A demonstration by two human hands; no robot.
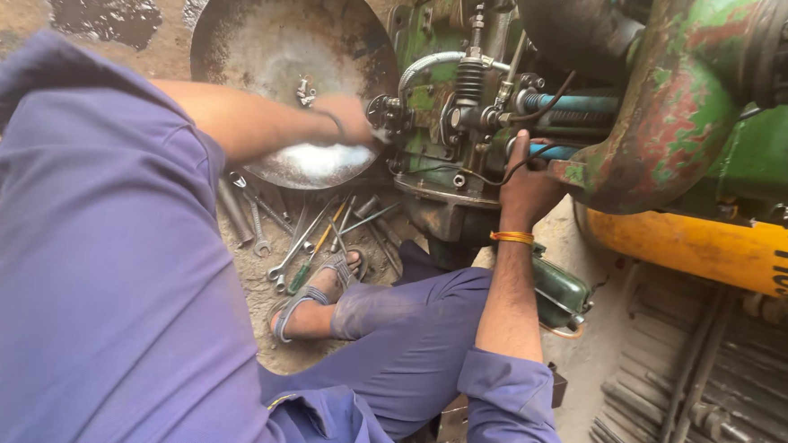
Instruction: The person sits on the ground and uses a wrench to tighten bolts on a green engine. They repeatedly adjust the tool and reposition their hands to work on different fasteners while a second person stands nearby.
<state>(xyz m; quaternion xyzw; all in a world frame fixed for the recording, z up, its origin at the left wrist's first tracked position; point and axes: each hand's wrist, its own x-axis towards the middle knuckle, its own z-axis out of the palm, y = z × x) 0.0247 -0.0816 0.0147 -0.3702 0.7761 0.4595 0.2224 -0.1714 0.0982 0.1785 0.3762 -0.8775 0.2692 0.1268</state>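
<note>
— Green, flaking paint is covering the engine point(439, 44) we are crouching against, and both our hands are working at its side, around the coiled spring and small fittings.

— Our left hand point(350, 120) is reaching across in front of the wide metal pan point(242, 25). It is curling shut near a round fitting point(384, 111) at the engine's edge, though motion blur is hiding whether a tool is sitting in it, so we cannot tell what it is gripping.

— And our right hand point(526, 183) is pressing up against the engine body beside the blue pipe point(571, 103), fingers partly closed around a dark cable point(504, 175) looping there.

— We are judging that steadiness matters here: bracing with the right while the left is turning, keeping the wrist in line with the fitting so nothing slips.

— Loose wrenches point(299, 239) are lying spread on the dirt below the pan, just beside our sandalled foot point(318, 298), within easy reach.

— A few small parts point(306, 89) are resting in the pan, well apart from the tools, so they are staying out of the grit.
</note>
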